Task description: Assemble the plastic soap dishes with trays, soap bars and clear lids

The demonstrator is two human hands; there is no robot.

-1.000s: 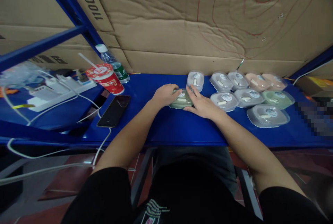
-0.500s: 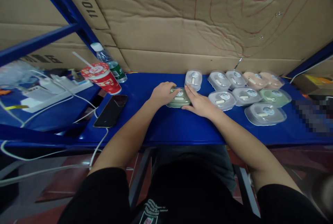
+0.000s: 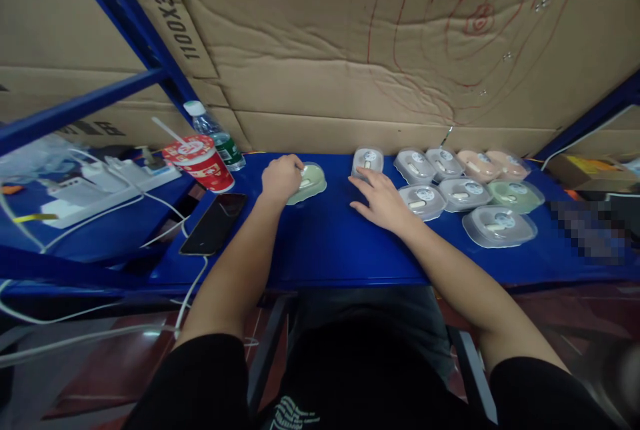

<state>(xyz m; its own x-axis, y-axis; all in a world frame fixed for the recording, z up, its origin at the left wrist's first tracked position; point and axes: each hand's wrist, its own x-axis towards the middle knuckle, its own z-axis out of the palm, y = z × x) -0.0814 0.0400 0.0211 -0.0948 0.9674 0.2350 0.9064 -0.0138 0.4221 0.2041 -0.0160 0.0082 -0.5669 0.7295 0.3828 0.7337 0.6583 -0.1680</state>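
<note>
A green clear-lidded container point(image 3: 313, 180) lies on the blue table point(image 3: 345, 250), left of the middle. My left hand point(image 3: 283, 179) is closed on its left side, fingers curled over the edge. My right hand point(image 3: 376, 198) has its fingers spread and holds nothing; its fingertips are by the near edge of a grey container point(image 3: 368, 159). To its right sit several more lidded containers, among them a grey one point(image 3: 423, 202) beside the wrist, a green one point(image 3: 515, 195), a peach one point(image 3: 479, 165) and a grey one nearest the front point(image 3: 500, 226).
A phone point(image 3: 213, 223) with a white cable lies at the left. Behind it stand a red cup point(image 3: 203, 167) with a straw and a water bottle point(image 3: 220, 139). Power strips point(image 3: 110, 190) are further left. A cardboard wall point(image 3: 300, 50) backs the table.
My left hand has moved left with the green container. My right hand has come off that container and its fingers have spread. The camera view has shifted slightly.
</note>
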